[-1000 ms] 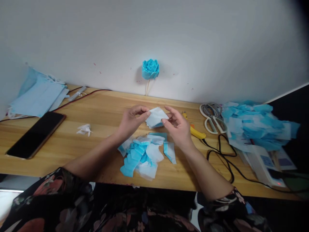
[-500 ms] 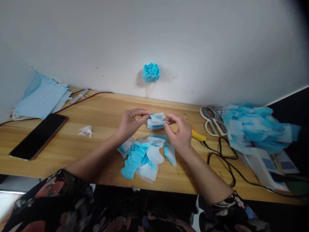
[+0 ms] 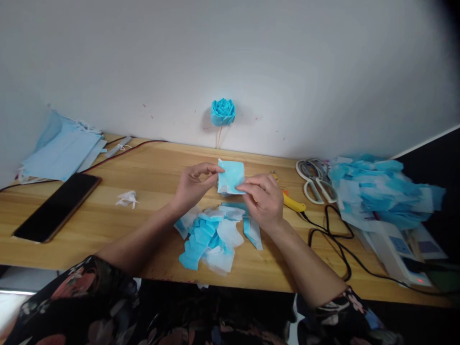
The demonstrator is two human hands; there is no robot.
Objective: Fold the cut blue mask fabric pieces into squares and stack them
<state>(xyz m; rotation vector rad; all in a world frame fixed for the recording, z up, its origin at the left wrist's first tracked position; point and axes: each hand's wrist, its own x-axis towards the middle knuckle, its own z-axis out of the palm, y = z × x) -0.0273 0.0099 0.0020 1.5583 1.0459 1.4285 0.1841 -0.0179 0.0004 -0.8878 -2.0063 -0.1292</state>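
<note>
Nearest: dark floral sleeves [image 3: 77,287] at the front edge of the wooden table [image 3: 154,165]. Just in from that edge, loose pile of blue and white fabric scraps [image 3: 208,237], folded strip [image 3: 253,233] at its right side.

Beyond the pile, blue fabric square [image 3: 232,174] is up between both hands, blue face showing, whitish layers peeking out under its lower edge; layer count can't be told. Left hand [image 3: 197,186] pinches its left edge, thumb and fingers closed on it. Right hand [image 3: 264,197] grasps its lower right corner, fingertips together.

Left side: black phone [image 3: 57,207] lying flat, crumpled white scrap [image 3: 127,198] between phone and left hand. Right side: white device [image 3: 400,256] with red light, black cord [image 3: 327,235] running to yellow-handled tool [image 3: 294,203] near right hand; tool's front end partly hidden. Farther, white-handled scissors [image 3: 318,189] beside a big heap of blue and white pieces [image 3: 384,191].

Back left: stack of face masks [image 3: 64,149]. Back centre: blue fabric rose [image 3: 223,112] on thin stick, upright by the wall [image 3: 287,76].
</note>
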